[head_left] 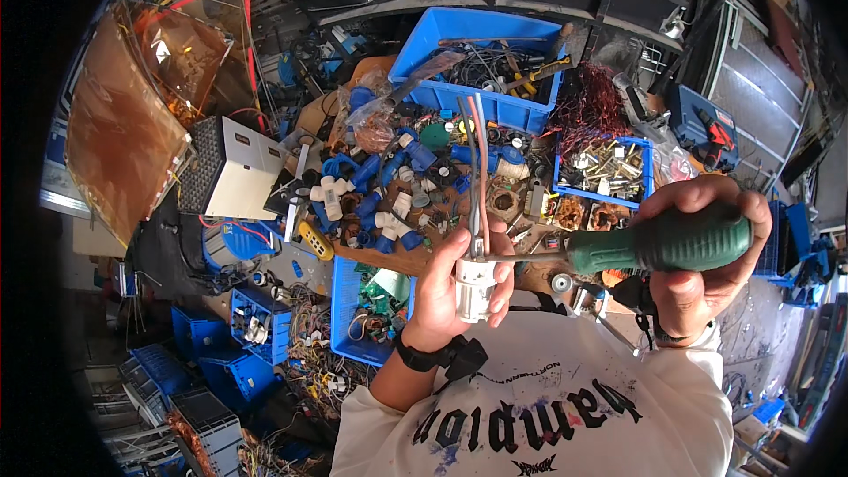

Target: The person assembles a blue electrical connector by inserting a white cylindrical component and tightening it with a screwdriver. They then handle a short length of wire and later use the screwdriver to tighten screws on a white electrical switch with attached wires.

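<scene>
Upright in my left hand (431, 290) is a white cylindrical plug insert (475, 293), gripped between thumb and fingers. Grey and reddish-brown wires (483, 172) rise out of its top, pointing away from me. My right hand (685, 302) is wrapped around the green ribbed handle of a screwdriver (680, 243). Its shaft runs level to the left, and the tip meets the upper side of the insert, where the wires enter. Whether the tip sits in a screw head is too small to tell.
Blue and white plug parts (380, 194) crowd the bench beyond my hands. A blue crate (495, 106) of cables and tools stands at the back. A small blue tray (649, 178) holds metal pieces. A yellow meter-like device (315, 240) and a blue bin (340, 318) are at left.
</scene>
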The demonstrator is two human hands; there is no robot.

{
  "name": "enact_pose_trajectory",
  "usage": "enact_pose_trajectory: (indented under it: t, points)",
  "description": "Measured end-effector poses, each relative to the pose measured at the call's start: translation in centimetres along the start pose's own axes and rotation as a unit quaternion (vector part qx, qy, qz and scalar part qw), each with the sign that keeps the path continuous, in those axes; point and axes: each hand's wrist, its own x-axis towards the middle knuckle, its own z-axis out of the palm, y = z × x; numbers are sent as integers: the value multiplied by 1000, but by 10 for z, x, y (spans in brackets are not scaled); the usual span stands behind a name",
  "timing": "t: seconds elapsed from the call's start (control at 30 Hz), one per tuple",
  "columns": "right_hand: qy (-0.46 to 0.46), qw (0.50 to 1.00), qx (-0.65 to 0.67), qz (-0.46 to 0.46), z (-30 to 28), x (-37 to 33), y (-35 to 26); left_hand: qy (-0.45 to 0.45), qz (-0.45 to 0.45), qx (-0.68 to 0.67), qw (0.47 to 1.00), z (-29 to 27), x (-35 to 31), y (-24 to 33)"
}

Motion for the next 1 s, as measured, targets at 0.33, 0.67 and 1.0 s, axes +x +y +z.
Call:
enact_pose_trajectory:
  t: [0.33,0.67,1.0]
  points:
    - [67,997,-25,3,4,3,-6,11,38,20,999,1,2,0]
    - [25,1000,15,0,-1,-6,-9,28,13,-96,995,10,2,-1]
    - [37,999,1,-5,-8,-9,-10,33,33,-39,998,15,-2,0]
